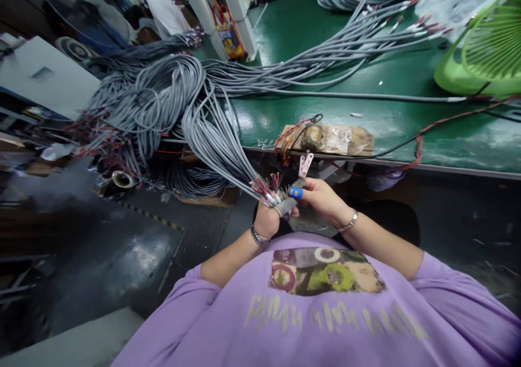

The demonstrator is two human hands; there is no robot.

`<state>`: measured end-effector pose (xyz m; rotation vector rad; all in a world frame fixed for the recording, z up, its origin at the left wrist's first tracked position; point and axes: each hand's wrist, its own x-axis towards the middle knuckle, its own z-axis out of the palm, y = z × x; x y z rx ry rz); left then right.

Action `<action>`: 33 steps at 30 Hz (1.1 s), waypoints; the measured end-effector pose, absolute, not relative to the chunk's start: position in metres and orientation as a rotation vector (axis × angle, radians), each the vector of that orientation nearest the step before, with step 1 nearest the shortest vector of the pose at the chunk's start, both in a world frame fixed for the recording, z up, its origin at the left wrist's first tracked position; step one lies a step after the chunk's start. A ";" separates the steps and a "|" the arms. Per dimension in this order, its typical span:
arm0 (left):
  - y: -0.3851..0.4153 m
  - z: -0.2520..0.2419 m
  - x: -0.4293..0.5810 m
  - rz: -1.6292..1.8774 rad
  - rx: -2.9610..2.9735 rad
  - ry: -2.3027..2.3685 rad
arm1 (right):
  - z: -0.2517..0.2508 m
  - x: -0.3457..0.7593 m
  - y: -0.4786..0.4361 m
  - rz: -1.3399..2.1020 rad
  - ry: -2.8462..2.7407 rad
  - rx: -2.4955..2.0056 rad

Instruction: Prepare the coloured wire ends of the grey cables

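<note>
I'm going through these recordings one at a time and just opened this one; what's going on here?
A person in a purple shirt is handling cables at a green bench. The left hand grips the ends of a bundle of grey cables, with coloured wires fanning out above it. The right hand, a blue cover at one fingertip, works close beside those ends; exactly what it pinches is too small to tell. A pink clip shows just beyond it.
</note>
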<state>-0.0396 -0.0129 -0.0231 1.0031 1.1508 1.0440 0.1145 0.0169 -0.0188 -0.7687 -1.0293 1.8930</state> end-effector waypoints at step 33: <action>-0.005 -0.017 -0.026 1.268 0.718 1.220 | -0.028 0.108 0.013 1.801 -0.749 -0.857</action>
